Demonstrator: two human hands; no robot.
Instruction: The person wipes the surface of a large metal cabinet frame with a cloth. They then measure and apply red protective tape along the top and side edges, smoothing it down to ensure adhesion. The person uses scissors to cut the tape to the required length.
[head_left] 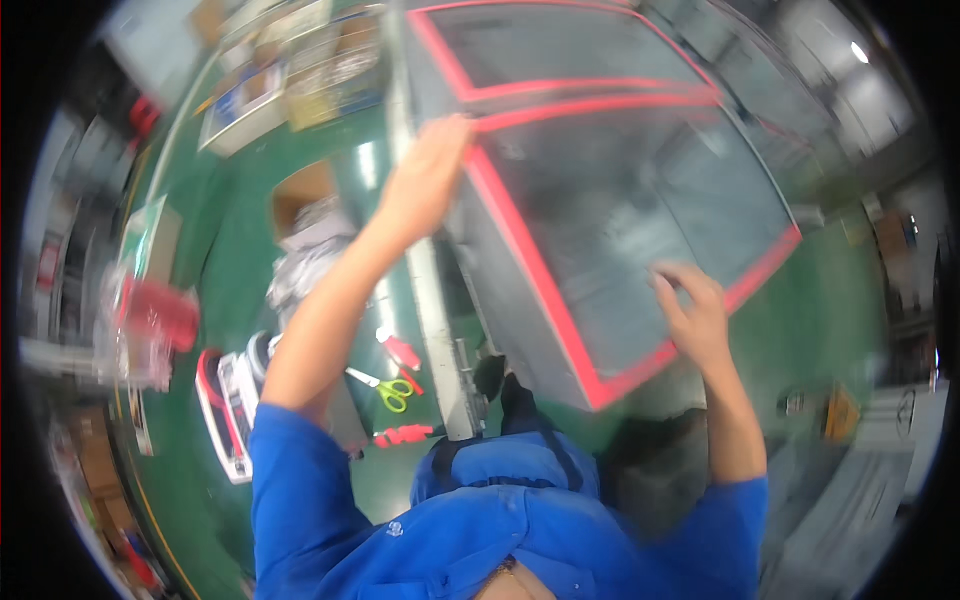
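Note:
A large grey cabinet (515, 290) stands before me. Its upper face holds two dark glass-like panels, each bordered in red; the nearer panel (600, 230) is the larger in view. My left hand (425, 175) lies at the left edge near where the two red borders (530, 245) meet, its fingers stretched out and slightly blurred. Over the near right part of the panel is my right hand (695, 310). Thumb and forefinger are bent toward each other in a pinch; anything between them is too small or blurred to make out.
Green-handled scissors (393, 392) and red strips (405, 435) lie on a surface at my left, beside a pale rail (432, 320). Farther left are an open carton (305, 190), a red plastic-wrapped roll (160, 312) and a white-and-red case (222, 415). Bins (245, 115) stand at the back left.

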